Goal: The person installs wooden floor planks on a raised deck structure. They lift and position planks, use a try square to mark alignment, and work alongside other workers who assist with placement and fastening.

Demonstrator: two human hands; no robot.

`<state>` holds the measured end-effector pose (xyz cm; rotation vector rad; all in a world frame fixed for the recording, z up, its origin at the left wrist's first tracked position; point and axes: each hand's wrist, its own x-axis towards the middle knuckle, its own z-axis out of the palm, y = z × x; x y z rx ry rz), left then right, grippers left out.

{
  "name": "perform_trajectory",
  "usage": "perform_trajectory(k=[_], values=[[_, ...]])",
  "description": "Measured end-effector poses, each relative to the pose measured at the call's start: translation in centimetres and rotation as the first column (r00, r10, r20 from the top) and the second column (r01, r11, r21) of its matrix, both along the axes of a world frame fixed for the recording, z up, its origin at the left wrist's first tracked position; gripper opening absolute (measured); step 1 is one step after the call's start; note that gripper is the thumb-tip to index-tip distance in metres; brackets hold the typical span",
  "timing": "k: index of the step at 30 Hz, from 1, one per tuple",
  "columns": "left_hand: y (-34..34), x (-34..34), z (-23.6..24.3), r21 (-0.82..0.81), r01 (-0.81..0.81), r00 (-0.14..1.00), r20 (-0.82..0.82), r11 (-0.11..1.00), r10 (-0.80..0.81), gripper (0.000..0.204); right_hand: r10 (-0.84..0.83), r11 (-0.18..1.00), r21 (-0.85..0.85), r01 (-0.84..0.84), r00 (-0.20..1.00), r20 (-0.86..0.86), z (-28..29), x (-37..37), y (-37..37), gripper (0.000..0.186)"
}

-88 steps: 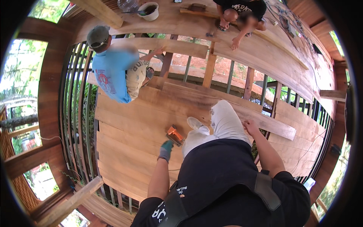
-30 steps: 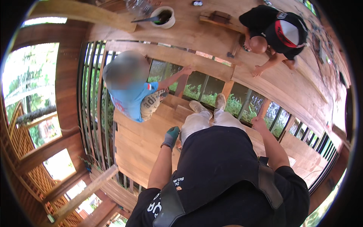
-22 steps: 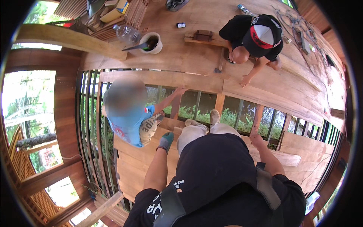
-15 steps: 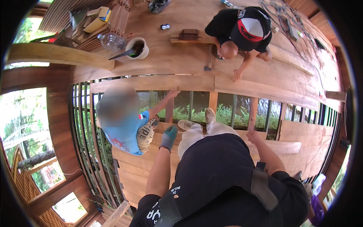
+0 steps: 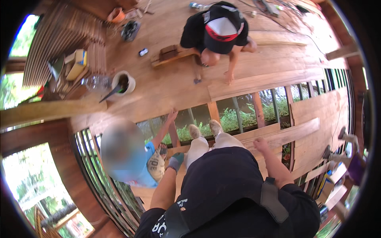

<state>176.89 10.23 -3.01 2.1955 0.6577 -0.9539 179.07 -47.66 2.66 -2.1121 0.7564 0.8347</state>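
Observation:
My left hand [image 5: 176,160], in a green-grey work glove, is beside my left knee with its fingers curled in. Anything inside it is hidden. My bare right hand [image 5: 260,146] is closed above the left part of a narrow wooden plank [image 5: 293,131], right of my legs. I cannot tell whether it touches the plank or holds something small. My shoes [image 5: 215,127] are at the near edge of an open strip of floor joists [image 5: 258,109]. Across the gap, a person in a blue shirt [image 5: 137,158] reaches one hand [image 5: 172,115] to the edge of the far floorboards [image 5: 158,105].
A second person in a cap [image 5: 224,29] crouches across the gap, by a hammer [image 5: 197,75]. Greenery and water show below the joists. A white bucket [image 5: 124,83], a clear plastic bottle [image 5: 95,83] and stacked slats [image 5: 63,43] are at far left. A wide panel [image 5: 321,115] lies right.
My view has turned, so the far floor and crouching person appear further left. My right hand remains near the narrow plank; my left hand stays curled by my knee.

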Motion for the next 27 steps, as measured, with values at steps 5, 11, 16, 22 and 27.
perform_trajectory(k=[5, 11, 16, 22, 27], values=[[3.7, 8.5, -4.8, 0.139, 0.533, 0.812, 0.195, 0.835, -0.55, 0.031, -0.221, 0.974, 0.066, 0.219, 0.975, 0.019, 1.1, -0.3, 5.6, 0.031], [-5.6, 19.7, 7.5, -0.161, 0.249, 0.966, 0.118, 0.955, -0.232, 0.039, -0.429, 0.885, 0.129, 0.448, 0.891, -0.148, 6.2, -2.4, 11.5, 0.031], [-4.9, 13.5, 1.0, 0.105, 0.925, 0.312, 0.343, 0.366, -0.886, 0.028, 0.104, 0.989, -0.093, -0.117, 0.985, -0.134, 8.5, 2.7, 17.3, 0.034], [-12.5, 8.3, 11.2, -0.519, 0.74, 0.472, -0.052, 0.428, -0.88, 0.039, 0.363, 0.914, 0.226, -0.337, 0.928, -0.082, 8.0, 2.9, 15.7, 0.034], [-14.3, 10.7, 11.8, -0.686, 0.667, 0.38, -0.023, 0.291, -0.925, 0.038, 0.751, 0.595, 0.459, -0.659, 0.66, -0.025, 10.2, 6.3, 16.3, 0.027]])
